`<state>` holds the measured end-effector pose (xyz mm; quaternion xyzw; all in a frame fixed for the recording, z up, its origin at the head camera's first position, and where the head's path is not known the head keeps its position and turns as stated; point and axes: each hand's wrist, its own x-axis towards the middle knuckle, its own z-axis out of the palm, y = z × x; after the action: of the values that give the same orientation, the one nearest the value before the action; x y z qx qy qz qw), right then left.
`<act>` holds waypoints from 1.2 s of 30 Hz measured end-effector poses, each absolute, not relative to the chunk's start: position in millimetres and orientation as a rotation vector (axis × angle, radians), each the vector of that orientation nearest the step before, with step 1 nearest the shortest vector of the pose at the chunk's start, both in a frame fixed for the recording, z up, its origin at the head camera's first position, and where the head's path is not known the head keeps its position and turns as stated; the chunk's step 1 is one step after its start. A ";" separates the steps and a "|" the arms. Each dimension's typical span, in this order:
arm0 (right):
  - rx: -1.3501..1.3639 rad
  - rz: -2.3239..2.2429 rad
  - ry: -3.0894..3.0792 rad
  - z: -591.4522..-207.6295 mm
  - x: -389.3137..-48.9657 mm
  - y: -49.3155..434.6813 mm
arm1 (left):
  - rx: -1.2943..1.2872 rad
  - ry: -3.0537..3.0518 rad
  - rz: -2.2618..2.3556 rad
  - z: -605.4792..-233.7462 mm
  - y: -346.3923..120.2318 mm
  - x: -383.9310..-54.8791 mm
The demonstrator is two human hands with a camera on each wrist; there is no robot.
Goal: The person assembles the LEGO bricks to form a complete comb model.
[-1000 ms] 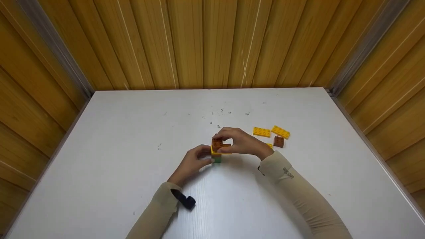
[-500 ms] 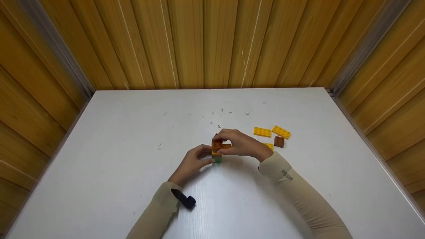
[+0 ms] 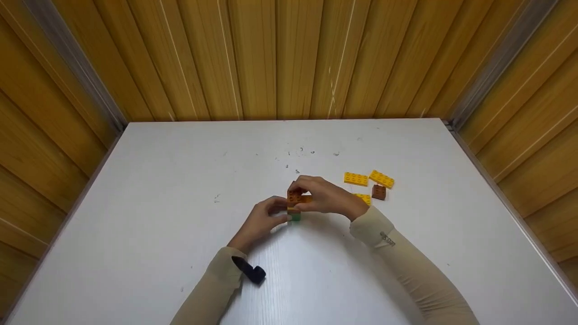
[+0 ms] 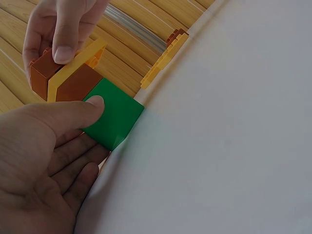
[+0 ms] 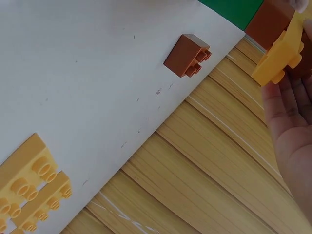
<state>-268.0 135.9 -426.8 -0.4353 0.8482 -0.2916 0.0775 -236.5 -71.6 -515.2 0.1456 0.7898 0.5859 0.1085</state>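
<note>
Nearest, the left hand point(image 3: 259, 221) holds the green block point(image 4: 117, 114), the stack's base, between thumb and fingers. Above sit a middle brown brick point(image 4: 80, 84) and a yellow plate point(image 4: 84, 60); on that, the right hand point(image 3: 328, 197) grips the top brown brick point(image 4: 42, 73). This seems the seating step, calling next for firm downward pressure, base braced. Farther right lie a loose brown brick point(image 3: 379, 192) and, farthest, two yellow pieces point(image 3: 356, 178)
</note>
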 end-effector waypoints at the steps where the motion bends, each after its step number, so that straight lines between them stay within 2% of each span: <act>1: -1.294 -0.874 2.540 -426.4 -267.9 135.5 | 0.422 2.324 1.720 -512.8 -71.3 -235.7; 8: -1.212 -0.847 2.544 -424.5 -267.7 133.6 | 0.434 2.329 1.714 -485.5 -70.6 -222.8; 13: -1.198 -0.878 2.536 -425.6 -269.0 133.8 | 0.441 2.325 1.728 -482.1 -70.6 -221.6; 16: -1.166 -0.877 2.531 -425.7 -269.4 134.0 | 0.433 2.325 1.725 -484.5 -69.6 -222.6; 23: -1.114 -0.863 2.527 -424.5 -267.5 132.4 | 0.466 2.340 1.723 -518.8 -72.7 -238.7; 31: -1.045 -0.824 2.522 -423.1 -267.7 131.6 | 0.452 2.351 1.701 -521.3 -72.3 -239.1; 36: -1.106 -0.826 2.502 -421.2 -268.8 135.0 | 0.458 2.359 1.696 -521.1 -72.2 -240.5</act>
<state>-268.8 135.0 -421.2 -0.3831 0.8668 -0.2862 0.1414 -240.5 -72.2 -521.1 0.1549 0.7980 0.5737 0.0999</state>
